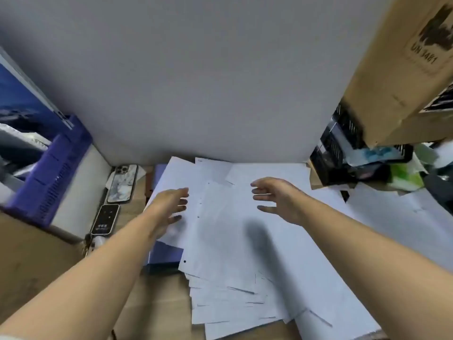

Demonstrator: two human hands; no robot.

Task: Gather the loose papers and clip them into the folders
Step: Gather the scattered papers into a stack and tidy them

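So from my feed I've got both arms reaching in from the bottom corners toward a big messy spread of loose papers (245,241) that fills the middle and lower right of the frame, fanned out over each other on a wooden desk (157,303), with a few punched holes showing along the left edges of some sheets. My left hand (169,207) sits left of center, fingers spread and loose, over the left edge of the pile; I can't really tell if the fingertips are touching the paper, it's a bit blurry there, but it's got nothing pinched. My right hand (277,200) is right of center, wide open with fingers splayed toward the left, up over the sheets and throwing a soft shadow below it, holding nothing. A blue folder (164,256) pokes out from under the papers' left side, mostly buried. Left of that, two phones (122,184) lie on the desk one below the other, by a gray partition wall (196,82) that takes up the top middle. A blue plastic crate (56,173) sits mid-left, a cardboard box (397,69) hangs into the upper right, and below it there's a black mesh tray (343,143) stuffed with clutter.
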